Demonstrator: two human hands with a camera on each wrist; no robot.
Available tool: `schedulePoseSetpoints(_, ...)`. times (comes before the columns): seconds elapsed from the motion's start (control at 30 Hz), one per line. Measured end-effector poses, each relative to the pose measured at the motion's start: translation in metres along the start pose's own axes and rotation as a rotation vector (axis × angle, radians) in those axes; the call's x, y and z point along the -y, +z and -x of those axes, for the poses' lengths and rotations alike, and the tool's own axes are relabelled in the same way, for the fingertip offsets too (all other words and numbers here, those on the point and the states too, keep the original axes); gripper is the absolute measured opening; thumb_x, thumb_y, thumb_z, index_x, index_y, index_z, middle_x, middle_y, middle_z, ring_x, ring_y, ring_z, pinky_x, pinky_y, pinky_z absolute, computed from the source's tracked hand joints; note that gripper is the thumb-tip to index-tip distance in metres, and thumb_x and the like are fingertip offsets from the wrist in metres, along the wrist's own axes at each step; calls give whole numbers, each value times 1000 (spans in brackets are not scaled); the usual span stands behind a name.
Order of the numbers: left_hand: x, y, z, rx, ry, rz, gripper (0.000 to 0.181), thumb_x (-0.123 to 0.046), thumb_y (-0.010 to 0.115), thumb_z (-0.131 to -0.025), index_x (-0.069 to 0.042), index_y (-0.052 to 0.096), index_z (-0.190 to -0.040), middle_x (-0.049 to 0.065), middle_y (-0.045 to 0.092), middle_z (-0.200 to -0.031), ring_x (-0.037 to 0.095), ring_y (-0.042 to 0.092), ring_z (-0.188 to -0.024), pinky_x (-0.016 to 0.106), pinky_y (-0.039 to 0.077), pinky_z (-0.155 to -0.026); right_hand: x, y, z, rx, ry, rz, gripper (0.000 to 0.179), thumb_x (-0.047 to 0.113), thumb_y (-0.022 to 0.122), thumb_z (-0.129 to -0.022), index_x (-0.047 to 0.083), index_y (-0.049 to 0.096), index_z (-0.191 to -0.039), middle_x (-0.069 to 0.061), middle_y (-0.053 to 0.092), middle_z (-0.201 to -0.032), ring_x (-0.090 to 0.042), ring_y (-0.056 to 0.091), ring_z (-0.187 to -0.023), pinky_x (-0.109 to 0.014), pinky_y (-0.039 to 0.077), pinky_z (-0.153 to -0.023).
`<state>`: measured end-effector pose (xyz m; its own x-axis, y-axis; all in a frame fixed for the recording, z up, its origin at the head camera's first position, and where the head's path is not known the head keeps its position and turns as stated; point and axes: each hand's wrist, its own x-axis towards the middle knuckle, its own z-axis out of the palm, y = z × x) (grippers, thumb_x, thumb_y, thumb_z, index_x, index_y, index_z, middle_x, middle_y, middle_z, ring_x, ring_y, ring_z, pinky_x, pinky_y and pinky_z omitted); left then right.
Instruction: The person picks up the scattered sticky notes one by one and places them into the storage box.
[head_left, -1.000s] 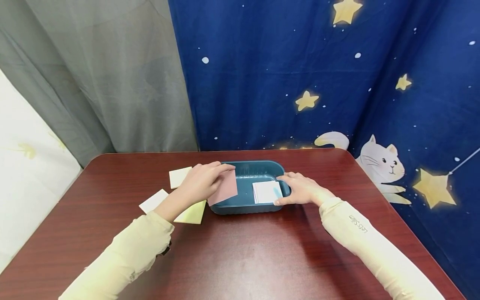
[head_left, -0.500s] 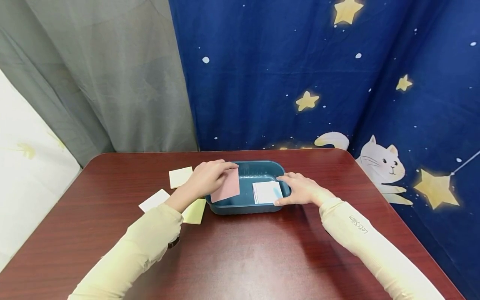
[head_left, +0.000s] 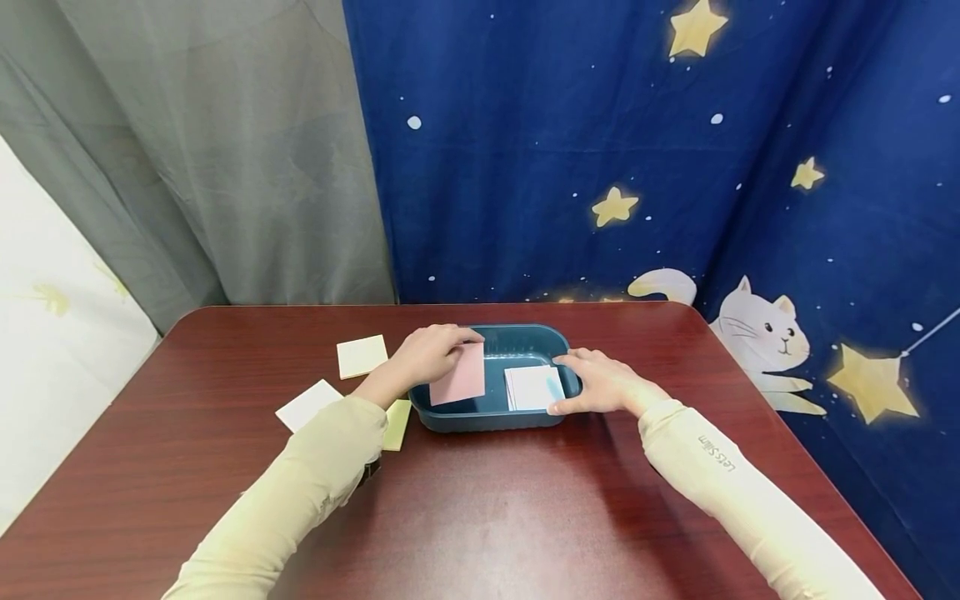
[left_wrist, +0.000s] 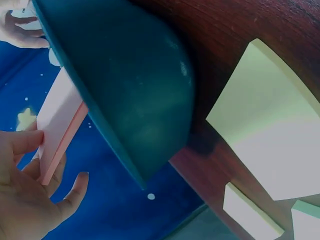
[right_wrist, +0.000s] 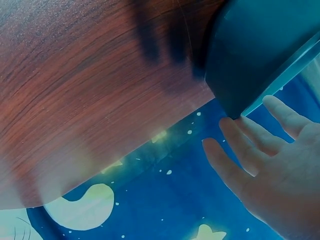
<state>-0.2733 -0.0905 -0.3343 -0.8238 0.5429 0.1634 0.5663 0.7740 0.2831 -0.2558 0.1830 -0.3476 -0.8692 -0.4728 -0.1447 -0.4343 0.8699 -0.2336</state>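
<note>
In the head view my left hand (head_left: pixel 429 353) pinches a pink sticky note pad (head_left: pixel 462 377) over the left end of a dark teal plastic bin (head_left: pixel 491 422). The left wrist view shows the pad (left_wrist: pixel 57 107) edge-on, its thickness visible, partly hidden behind the bin's rim. Inside the bin, to the right, lies a small white pad (head_left: pixel 534 387) with a light blue mark. My right hand (head_left: pixel 602 382) touches the bin's right end, thumb and fingers spread. Seen from the right wrist, its fingers (right_wrist: pixel 250 142) are fairly straight, some at the rim.
Left of the bin lie a pale cream pad (head_left: pixel 362 356), a white pad (head_left: pixel 309 404) and a yellow pad (head_left: pixel 397 423), the last partly under the left forearm. The reddish-brown table (head_left: pixel 510 517) backs onto a blue curtain (head_left: pixel 510 167) and a grey one.
My left hand has moved slightly right with the pink sticky note pad, bringing it further over the bin. Less of the yellow pad shows now. My right hand stays at the bin's end.
</note>
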Motion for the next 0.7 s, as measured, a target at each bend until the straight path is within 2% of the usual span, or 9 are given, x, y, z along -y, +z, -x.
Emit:
schedulePoseSetpoints(0.13,5,6,-4,44,-7,11,35,-1,46,-86,-15,61,-115,5,58,-112,18,54,-97,37,43,-80,0,0,0,2,1,1,83,57,63,-68,9,41,-131,-16,36,-132,-32,33,-117,-53,32,-87)
schedulePoseSetpoints(0.33,11,14,-9,82,16,17,36,0,45,-86,-14,61,-114,6,59,-110,18,54,-94,36,42,-82,0,0,0,0,-1,1,83,57,63,-68,9,41,-131,-17,36,-132,-33,33,-117,-53,33,-86)
schedulePoseSetpoints(0.43,12,18,-11,96,27,36,36,1,44,-86,-13,60,-115,7,60,-107,17,53,-85,33,42,-76,-1,0,0,-4,-3,3,83,58,63,-68,9,42,-131,-17,36,-132,-33,33,-118,-53,33,-86)
schedulePoseSetpoints(0.57,13,25,-14,105,35,53,35,1,45,-85,-12,61,-113,6,61,-98,16,47,-70,28,38,-62,-1,1,1,-7,-9,0,83,58,63,-67,9,42,-131,-17,36,-132,-33,33,-118,-54,33,-86)
schedulePoseSetpoints(0.7,16,32,-16,129,6,56,35,-1,44,-86,-15,61,-113,4,61,-92,15,44,-63,26,33,-55,0,1,1,-3,-9,-4,83,58,63,-67,8,42,-131,-17,36,-133,-33,33,-118,-53,33,-86)
